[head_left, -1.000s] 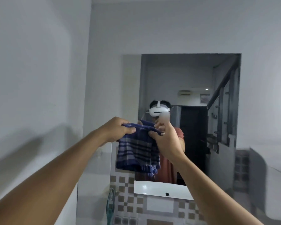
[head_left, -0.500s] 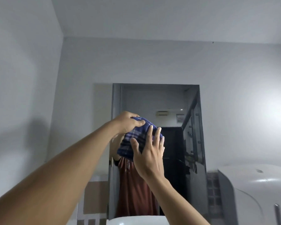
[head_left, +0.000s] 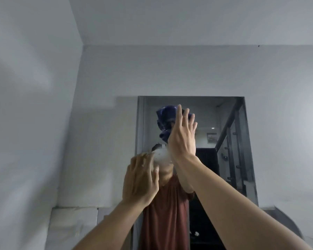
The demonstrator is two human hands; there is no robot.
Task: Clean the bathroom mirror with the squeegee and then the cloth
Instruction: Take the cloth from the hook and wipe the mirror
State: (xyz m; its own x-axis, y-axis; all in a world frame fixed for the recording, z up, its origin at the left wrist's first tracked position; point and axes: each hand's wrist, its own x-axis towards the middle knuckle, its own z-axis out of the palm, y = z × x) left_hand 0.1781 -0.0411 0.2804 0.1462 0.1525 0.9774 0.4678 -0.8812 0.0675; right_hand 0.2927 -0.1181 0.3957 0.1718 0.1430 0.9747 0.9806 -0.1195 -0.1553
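Mirror [head_left: 224, 123] centre-right of frame. Right hand [head_left: 182, 139] up at its upper left, fingers straight, pressing flat. Left hand [head_left: 140, 179] below, centre frame, fingers loose, empty, blurred. Blue cloth [head_left: 165, 120] bunched under right palm, against glass.

My hands: 2, left hand [head_left: 140, 179] and right hand [head_left: 182, 139]. Cloth [head_left: 165, 117]: 1, blue. Mirror [head_left: 229, 159]: 1. Reflected in it I count 1 person [head_left: 166, 213], 1 railing [head_left: 228, 127] and 1 small picture [head_left: 211, 137].
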